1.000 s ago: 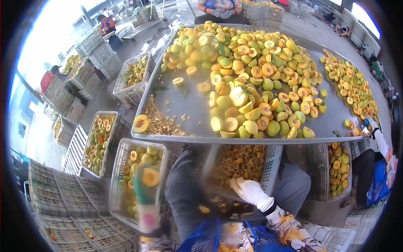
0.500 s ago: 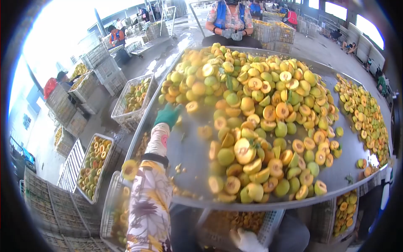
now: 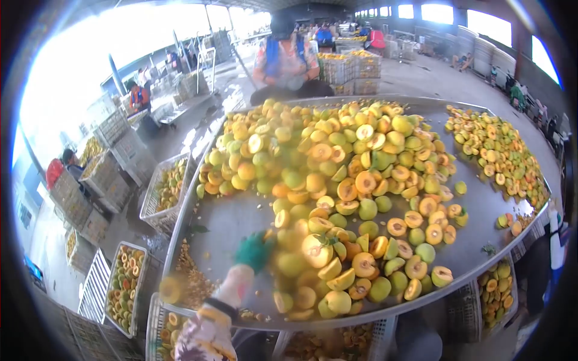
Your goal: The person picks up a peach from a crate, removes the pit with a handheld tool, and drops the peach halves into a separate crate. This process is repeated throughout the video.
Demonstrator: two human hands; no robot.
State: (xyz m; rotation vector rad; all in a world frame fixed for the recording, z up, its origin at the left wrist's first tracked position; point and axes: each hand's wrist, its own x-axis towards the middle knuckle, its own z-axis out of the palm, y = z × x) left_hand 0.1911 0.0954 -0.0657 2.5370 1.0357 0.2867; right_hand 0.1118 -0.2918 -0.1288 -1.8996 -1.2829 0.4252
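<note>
My left hand [image 3: 253, 251], in a green glove, is over the bare left part of a metal table [image 3: 223, 219]. Motion smears its fingers. Right beside it lies a large heap of halved yellow-green apricots [image 3: 364, 182], many with the cut face and stone hollow showing. To the left of my forearm is a scatter of small brown pits [image 3: 191, 277]. One apricot half [image 3: 170, 290] sits at the table's left edge. My right hand is out of view.
A second heap of fruit [image 3: 497, 153] lies on the table's right side. Crates of apricots [image 3: 126, 289] stand on the floor at left, and another crate [image 3: 334, 346] is under the front edge. A person in a blue vest [image 3: 286, 60] sits across the table.
My left hand has moved from the heap's left edge toward the table's near side. My white-gloved right hand, low under the table edge before, has left the view. The camera has tilted up.
</note>
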